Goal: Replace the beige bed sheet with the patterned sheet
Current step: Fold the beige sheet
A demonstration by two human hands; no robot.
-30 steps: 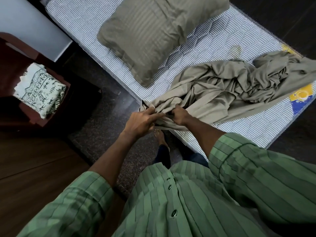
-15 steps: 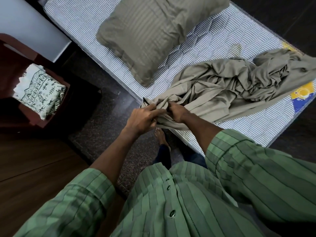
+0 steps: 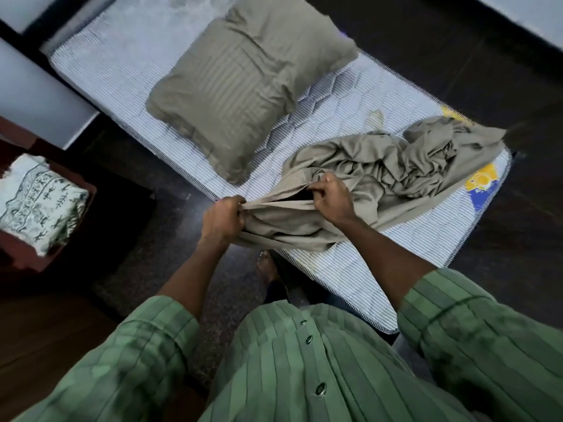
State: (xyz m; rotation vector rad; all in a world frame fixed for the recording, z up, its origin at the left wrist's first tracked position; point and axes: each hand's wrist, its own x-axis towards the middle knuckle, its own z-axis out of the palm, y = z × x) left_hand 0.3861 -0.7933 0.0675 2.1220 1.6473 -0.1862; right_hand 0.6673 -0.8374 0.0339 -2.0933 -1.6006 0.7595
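Hands (image 3: 224, 216) newly apart, sheet (image 3: 374, 175) apparently taut

Left hand (image 3: 223, 215) and right hand (image 3: 331, 198), both clenched

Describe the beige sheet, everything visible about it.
The beige sheet is a plain, soft, matte cloth, pulled off and bunched in a crumpled heap on the bare striped mattress, near its foot end, apart from the pillow. One edge is lifted and stretched taut between the left hand and the right hand, which both grip it; loose folds droop over the mattress's near edge.
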